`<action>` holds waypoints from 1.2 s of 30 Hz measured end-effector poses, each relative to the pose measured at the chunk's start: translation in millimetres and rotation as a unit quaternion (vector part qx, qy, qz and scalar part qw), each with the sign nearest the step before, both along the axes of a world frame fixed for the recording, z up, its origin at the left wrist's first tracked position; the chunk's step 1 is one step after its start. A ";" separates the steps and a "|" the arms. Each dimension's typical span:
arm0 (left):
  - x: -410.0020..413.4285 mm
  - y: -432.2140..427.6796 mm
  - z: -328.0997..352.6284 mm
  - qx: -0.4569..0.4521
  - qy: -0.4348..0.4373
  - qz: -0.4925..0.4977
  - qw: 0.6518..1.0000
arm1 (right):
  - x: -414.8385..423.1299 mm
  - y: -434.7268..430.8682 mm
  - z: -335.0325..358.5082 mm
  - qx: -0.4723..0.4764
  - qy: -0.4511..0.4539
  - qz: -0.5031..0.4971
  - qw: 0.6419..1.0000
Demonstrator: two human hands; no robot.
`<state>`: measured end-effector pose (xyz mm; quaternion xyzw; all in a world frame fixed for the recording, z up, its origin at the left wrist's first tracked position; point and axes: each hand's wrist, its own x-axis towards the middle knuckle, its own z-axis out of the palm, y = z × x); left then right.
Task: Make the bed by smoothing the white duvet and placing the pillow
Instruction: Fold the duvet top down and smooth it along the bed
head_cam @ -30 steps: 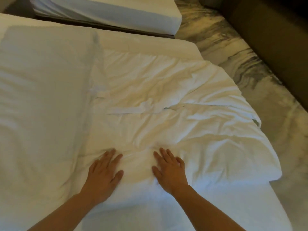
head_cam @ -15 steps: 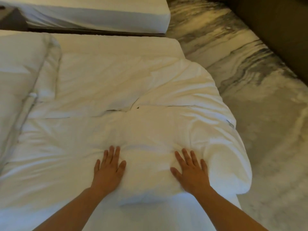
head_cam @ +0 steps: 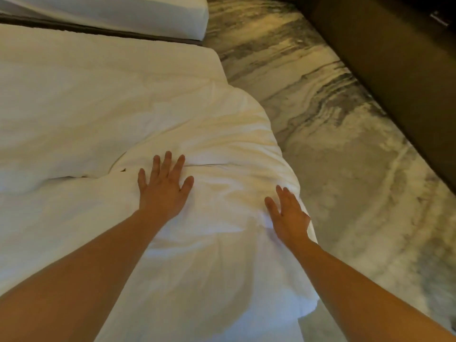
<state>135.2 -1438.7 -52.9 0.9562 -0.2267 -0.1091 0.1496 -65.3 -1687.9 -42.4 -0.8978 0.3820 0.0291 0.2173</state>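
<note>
The white duvet (head_cam: 222, 134) lies bunched and wrinkled over the right half of the bed, its folded edge reaching the mattress side. My left hand (head_cam: 164, 186) presses flat on it with fingers spread, near a seam in the fold. My right hand (head_cam: 288, 214) lies flat on the duvet's right edge, fingers straight, close to where it drops off the bed. The bare sheet of the mattress (head_cam: 74, 77) shows beyond the fold. No pillow is in sight.
A second bed (head_cam: 138, 13) with white bedding stands beyond a narrow dark gap. A marbled grey floor (head_cam: 333, 119) runs along the right of the bed. A dark brown piece of furniture (head_cam: 399, 65) borders that floor at the upper right.
Both hands have slid forward and to the right across the duvet. The view has swung right, so the pillow-like bulk at the left has left the frame.
</note>
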 end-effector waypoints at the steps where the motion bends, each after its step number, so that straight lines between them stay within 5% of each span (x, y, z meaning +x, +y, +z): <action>1: 5.4 -17.1 -10.6 0.014 0.002 0.018 1.000 | 4.4 -27.0 -7.4 0.011 -0.006 -0.017 1.000; 5: 6.9 -44.6 -62.3 0.053 -0.013 0.088 0.995 | 30.6 -117.9 -45.9 0.116 -0.089 -0.102 0.984; 9: 0.3 -46.4 -93.6 0.065 -0.086 0.103 0.989 | 54.2 -175.9 -89.4 0.305 -0.161 -0.167 0.924; 15: 3.5 -48.7 -93.6 0.077 -0.087 0.117 0.986 | 63.1 -236.9 -178.0 0.509 -0.063 -0.172 0.841; 18: 2.9 -48.5 -92.6 0.058 -0.066 0.133 0.987 | 61.1 -233.2 -167.1 0.544 -0.033 -0.184 0.818; 24: 1.1 -123.3 -53.2 -0.122 -0.055 0.173 0.976 | 42.1 -223.8 -156.3 0.601 -0.027 -0.210 0.771; 30: -28.3 -178.7 -77.9 0.015 -0.030 0.155 0.987 | 26.1 -225.7 -176.4 0.654 -0.037 -0.238 0.717; 36: -28.2 -213.8 -76.4 -0.025 -0.055 0.118 0.991 | 21.8 -245.6 -172.8 0.702 -0.137 -0.268 0.646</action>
